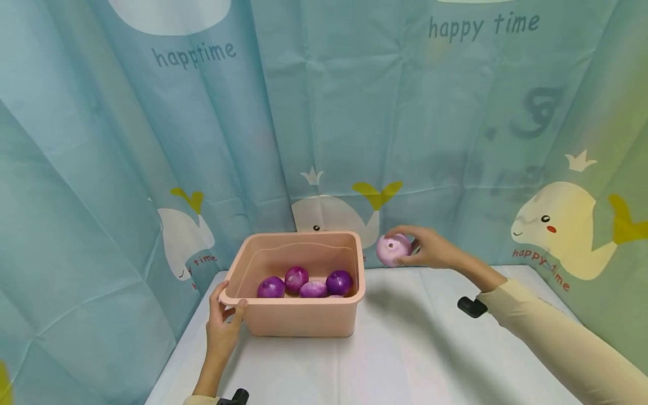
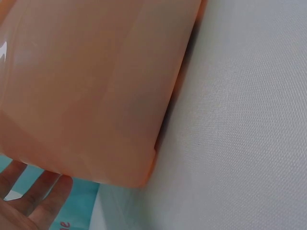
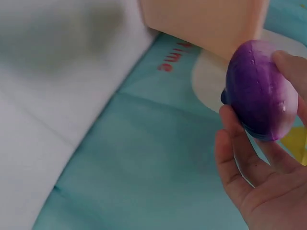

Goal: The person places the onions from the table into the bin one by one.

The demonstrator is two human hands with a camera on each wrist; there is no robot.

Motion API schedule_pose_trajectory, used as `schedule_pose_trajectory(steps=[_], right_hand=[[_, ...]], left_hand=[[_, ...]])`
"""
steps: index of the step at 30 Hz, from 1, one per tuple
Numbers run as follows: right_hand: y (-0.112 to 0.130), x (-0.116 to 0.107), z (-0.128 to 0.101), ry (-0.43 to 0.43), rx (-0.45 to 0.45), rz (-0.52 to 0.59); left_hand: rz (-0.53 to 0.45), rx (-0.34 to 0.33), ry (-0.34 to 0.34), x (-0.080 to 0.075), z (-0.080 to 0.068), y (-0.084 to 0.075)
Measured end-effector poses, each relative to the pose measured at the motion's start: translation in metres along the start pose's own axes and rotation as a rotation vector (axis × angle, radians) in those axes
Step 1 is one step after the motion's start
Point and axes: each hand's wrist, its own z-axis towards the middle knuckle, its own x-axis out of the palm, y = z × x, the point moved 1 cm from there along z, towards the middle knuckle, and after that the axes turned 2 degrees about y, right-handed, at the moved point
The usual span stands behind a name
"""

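Note:
A pink plastic tub (image 1: 304, 320) stands on the white table, and several purple onions (image 1: 296, 278) lie inside it. My left hand (image 1: 223, 320) grips the tub's near left corner, thumb over the rim; the left wrist view shows the tub's wall (image 2: 96, 86) and my fingers (image 2: 43, 196) below it. My right hand (image 1: 430, 247) holds a pale purple onion (image 1: 394, 249) in the air just right of the tub's far right corner. In the right wrist view that onion (image 3: 261, 91) sits between curled fingers (image 3: 235, 158), with the tub (image 3: 206, 21) behind.
A blue curtain (image 1: 324, 112) with whale prints and "happy time" lettering closes in the table on three sides. White tabletop (image 1: 415, 349) stretches to the right of and in front of the tub. A black wrist mount (image 1: 472, 306) shows on my right forearm.

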Motion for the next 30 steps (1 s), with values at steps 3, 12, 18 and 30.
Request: schedule_pose_trajectory(steps=[3,12,18,30], right_hand=[[0.003,-0.008,0.005,-0.041,0.030,0.002],[0.003,-0.018,0.015,-0.144,0.106,0.007],[0.000,-0.018,0.016,-0.164,0.111,0.016],[-0.002,-0.013,0.018,-0.153,0.114,0.030]], left_hand=[[0.006,-0.002,-0.002,0.000,0.001,0.000],[-0.005,0.000,-0.003,0.000,0.001,0.000],[-0.006,-0.012,-0.006,0.001,0.001,0.001],[0.002,-0.020,-0.001,0.000,0.001,0.002]])
